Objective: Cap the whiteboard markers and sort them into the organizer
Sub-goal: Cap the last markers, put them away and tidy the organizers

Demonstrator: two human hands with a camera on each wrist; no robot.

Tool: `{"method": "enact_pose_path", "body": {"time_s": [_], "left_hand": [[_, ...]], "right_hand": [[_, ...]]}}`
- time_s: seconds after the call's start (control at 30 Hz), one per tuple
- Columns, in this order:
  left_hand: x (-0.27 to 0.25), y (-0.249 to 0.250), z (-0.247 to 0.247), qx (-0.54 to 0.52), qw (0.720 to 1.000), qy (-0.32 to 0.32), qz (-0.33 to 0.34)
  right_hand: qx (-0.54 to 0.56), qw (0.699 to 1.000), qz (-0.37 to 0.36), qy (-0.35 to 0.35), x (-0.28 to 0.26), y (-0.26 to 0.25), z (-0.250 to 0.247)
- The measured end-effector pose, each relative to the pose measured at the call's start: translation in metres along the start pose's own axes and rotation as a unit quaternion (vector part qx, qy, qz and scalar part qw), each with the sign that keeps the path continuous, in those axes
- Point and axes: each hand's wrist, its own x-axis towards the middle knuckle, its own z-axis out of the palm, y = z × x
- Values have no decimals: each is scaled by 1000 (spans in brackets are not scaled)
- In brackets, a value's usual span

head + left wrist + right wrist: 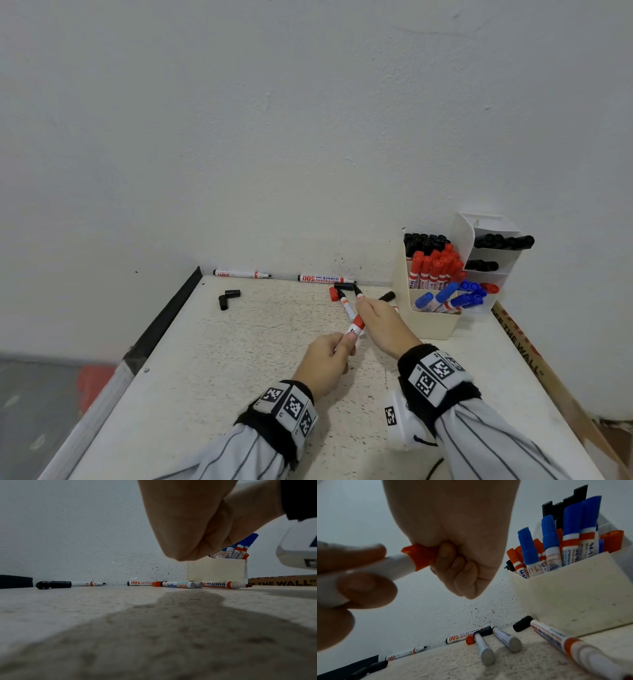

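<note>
Nearest, striped sleeves and tagged wristbands above the speckled table (239, 359). Further back, cream organizer (431, 322) at right, well stocked with capped black, red and blue markers. At centre, left hand (325, 363), fingers clamped round the white barrel of a red marker (392, 566); right hand (383, 325), fingers curled tight on its red cap (421, 555), apparently pressing it home. Uncapped markers (483, 649) lying just behind the hands, two more (325, 278) along the wall, loose black caps (228, 298) at left. Nothing barring the short path to the organizer.
</note>
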Motion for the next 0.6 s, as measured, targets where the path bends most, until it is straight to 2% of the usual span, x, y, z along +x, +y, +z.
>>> {"method": "enact_pose_path", "body": {"time_s": [0.2,0.37,0.6], "left_hand": [[-3,5,0,-95,995,-29,-27],[-8,12,-1,-174,982,-56,-47],[-6,11,0,-160,984,-59,-44]], "right_hand": [[18,998,-31,-52,6,-2,-4],[45,996,-59,-50,4,-2,-3],[67,995,-56,-47,3,4,-1]]}}
